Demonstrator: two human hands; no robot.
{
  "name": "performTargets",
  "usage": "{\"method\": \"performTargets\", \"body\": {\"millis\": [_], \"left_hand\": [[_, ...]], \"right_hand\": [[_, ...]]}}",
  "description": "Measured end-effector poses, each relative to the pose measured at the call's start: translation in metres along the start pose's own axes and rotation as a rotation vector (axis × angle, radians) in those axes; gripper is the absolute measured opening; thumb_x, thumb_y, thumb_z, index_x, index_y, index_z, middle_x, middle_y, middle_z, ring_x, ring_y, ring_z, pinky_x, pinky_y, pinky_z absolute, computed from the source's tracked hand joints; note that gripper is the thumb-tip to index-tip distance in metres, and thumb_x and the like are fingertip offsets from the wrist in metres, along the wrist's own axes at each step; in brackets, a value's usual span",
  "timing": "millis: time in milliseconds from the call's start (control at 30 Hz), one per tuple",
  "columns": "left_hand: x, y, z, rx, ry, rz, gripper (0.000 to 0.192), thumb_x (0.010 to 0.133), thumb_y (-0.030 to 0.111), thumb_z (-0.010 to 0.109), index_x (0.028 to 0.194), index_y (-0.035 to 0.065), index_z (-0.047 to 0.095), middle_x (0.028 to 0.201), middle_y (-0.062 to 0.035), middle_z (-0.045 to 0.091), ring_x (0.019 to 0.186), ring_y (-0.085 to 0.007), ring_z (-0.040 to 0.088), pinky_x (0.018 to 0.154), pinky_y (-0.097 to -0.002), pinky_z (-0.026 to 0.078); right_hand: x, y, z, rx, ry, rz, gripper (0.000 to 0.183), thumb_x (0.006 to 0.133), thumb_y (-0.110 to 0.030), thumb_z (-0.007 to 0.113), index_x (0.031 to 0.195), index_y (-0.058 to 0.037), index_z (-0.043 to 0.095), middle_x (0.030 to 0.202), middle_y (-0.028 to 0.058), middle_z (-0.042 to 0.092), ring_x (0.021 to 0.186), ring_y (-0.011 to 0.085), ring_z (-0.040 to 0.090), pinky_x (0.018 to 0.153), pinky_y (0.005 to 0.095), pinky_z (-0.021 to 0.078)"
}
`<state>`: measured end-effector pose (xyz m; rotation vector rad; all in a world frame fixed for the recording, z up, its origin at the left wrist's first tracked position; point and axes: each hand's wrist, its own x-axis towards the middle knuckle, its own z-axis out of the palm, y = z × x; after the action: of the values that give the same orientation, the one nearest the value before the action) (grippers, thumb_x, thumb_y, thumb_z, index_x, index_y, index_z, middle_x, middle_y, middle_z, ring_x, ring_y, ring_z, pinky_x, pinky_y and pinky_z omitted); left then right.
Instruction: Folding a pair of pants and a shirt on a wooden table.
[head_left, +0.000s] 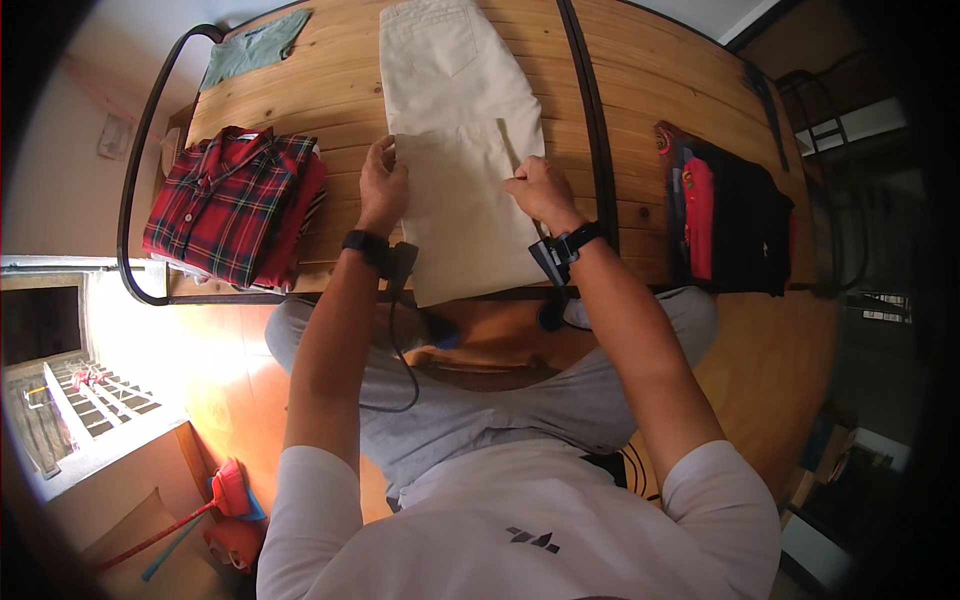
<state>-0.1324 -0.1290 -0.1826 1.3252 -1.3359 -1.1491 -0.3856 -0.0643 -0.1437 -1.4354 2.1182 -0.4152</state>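
Observation:
Cream trousers (465, 217) lie lengthwise on the wooden slatted surface in front of me, with the lower leg part doubled back over the upper part. A stitched back pocket shows near the far end. My left hand (384, 184) is at the left edge of the folded part, its fingertips at the upper left corner. At the right edge, my right hand (541, 189) pinches the cloth between thumb and fingers. The near fold of the trousers reaches the front edge of the surface. Each wrist bears a black strap with a device.
A stack of folded clothes with a red plaid shirt (217, 202) on top lies left. Another folded stack, with black cloth (739, 217), lies right. A grey-green garment (255, 49) is at the far left. A black metal bar (592, 112) crosses the wooden surface; a curved rail (129, 172) borders its left end.

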Motion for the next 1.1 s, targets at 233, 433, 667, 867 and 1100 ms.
{"method": "performTargets", "body": {"millis": [233, 433, 667, 867, 1100], "left_hand": [[0.0, 0.015, -0.002, 0.244, 0.107, -0.005, 0.04, 0.084, 0.005, 0.062, 0.123, -0.0007, 0.06, 0.115, -0.0171, 0.07, 0.1, -0.028, 0.07, 0.091, -0.0375, 0.053], [-0.043, 0.045, -0.001, 0.764, 0.084, 0.291, 0.057, 0.081, 0.016, 0.075, 0.132, 0.0011, 0.054, 0.131, -0.0188, 0.06, 0.123, -0.0348, 0.055, 0.107, -0.0447, 0.041], [-0.155, 0.072, -0.003, 0.912, -0.657, 0.604, 0.09, 0.073, 0.033, 0.082, 0.149, 0.0112, 0.04, 0.155, -0.0188, 0.035, 0.144, -0.0413, 0.031, 0.117, -0.0561, 0.025], [-0.172, 0.053, -0.01, 1.126, -0.67, 0.694, 0.083, 0.082, 0.017, 0.066, 0.156, 0.0169, 0.028, 0.163, -0.0144, 0.023, 0.15, -0.039, 0.021, 0.12, -0.0578, 0.02], [-0.173, 0.048, -0.017, 1.091, -0.687, 0.72, 0.075, 0.086, 0.008, 0.057, 0.156, 0.0152, 0.03, 0.163, -0.0144, 0.022, 0.151, -0.0387, 0.019, 0.121, -0.0574, 0.017]], "right_hand": [[-0.013, 0.006, 0.002, 0.187, 0.036, -0.092, 0.027, 0.079, -0.028, 0.069, 0.093, -0.0052, 0.067, 0.087, 0.0185, 0.071, 0.086, 0.0357, 0.069, 0.077, 0.0437, 0.0535], [-0.025, 0.002, -0.008, 0.092, 0.053, -0.039, 0.036, 0.079, -0.033, 0.074, 0.093, -0.002, 0.065, 0.091, 0.0195, 0.07, 0.089, 0.0353, 0.068, 0.078, 0.0429, 0.0526], [-0.058, 0.038, -0.016, -0.018, -0.067, -0.182, 0.038, 0.082, -0.04, 0.074, 0.093, -0.0041, 0.064, 0.096, 0.019, 0.069, 0.094, 0.0373, 0.067, 0.08, 0.0463, 0.0514], [-0.074, 0.026, -0.014, -0.022, -0.086, -0.07, 0.035, 0.085, -0.038, 0.073, 0.09, -0.0054, 0.063, 0.085, 0.016, 0.069, 0.087, 0.0368, 0.068, 0.077, 0.0473, 0.0514], [-0.083, 0.029, -0.012, -0.015, -0.026, -0.138, 0.035, 0.086, -0.035, 0.071, 0.095, -0.003, 0.061, 0.091, 0.0197, 0.068, 0.087, 0.0382, 0.067, 0.076, 0.0483, 0.0515]]}}
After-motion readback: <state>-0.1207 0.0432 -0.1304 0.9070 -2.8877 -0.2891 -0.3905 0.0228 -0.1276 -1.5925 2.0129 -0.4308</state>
